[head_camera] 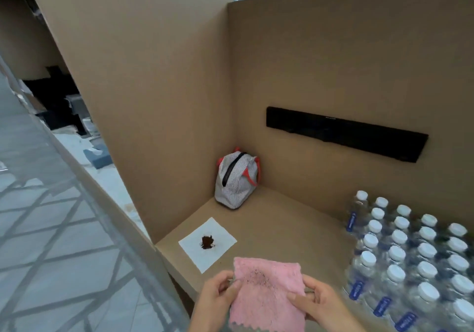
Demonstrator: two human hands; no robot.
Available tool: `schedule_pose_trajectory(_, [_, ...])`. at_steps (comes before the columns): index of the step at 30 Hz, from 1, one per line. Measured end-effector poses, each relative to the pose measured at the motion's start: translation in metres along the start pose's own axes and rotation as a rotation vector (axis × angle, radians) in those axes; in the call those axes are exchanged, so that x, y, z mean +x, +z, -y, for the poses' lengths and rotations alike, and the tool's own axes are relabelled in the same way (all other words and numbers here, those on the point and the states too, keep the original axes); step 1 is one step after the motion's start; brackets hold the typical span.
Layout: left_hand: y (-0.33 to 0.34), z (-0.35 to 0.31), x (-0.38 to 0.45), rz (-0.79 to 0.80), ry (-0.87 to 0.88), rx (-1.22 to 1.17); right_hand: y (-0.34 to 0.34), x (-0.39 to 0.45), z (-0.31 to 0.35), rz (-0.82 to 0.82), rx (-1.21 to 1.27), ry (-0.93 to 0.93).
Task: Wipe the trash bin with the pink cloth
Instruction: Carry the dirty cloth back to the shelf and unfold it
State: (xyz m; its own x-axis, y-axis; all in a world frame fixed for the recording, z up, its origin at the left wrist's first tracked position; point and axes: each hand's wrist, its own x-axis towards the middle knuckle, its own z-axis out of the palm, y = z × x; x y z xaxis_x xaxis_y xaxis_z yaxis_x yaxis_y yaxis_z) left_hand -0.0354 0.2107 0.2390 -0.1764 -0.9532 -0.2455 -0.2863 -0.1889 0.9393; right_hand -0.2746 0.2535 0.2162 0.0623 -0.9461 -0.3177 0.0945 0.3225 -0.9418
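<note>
Well, cardboard enclosure (164,100) fills view, no trash bin visible. Bottled water pack (415,259) at right. Pink cloth (266,295) spread low centre, dark specks on it. Left hand (218,298) and right hand (318,301) pinch its side edges. Wiping apparently not begun; bin must be found.

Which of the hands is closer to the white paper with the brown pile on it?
Left. The left hand grips the pink cloth's left edge, just below the white paper. The right hand grips the right edge, farther from it.
</note>
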Motion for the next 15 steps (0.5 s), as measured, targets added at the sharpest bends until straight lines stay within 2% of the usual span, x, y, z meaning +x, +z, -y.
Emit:
schedule_pose_trajectory(4, [-0.037, 0.005, 0.060, 0.122, 0.017, 0.029, 0.033, 0.038, -0.009, -0.137, 0.095, 0.011])
schedule_pose_trajectory(9, [-0.074, 0.027, 0.119, 0.170, 0.009, 0.105, 0.071, 0.078, -0.015, -0.298, 0.043, 0.045])
schedule_pose_trajectory(15, [-0.071, 0.067, 0.176, 0.310, -0.012, 0.202, 0.087, 0.111, -0.055, -0.465, 0.057, 0.154])
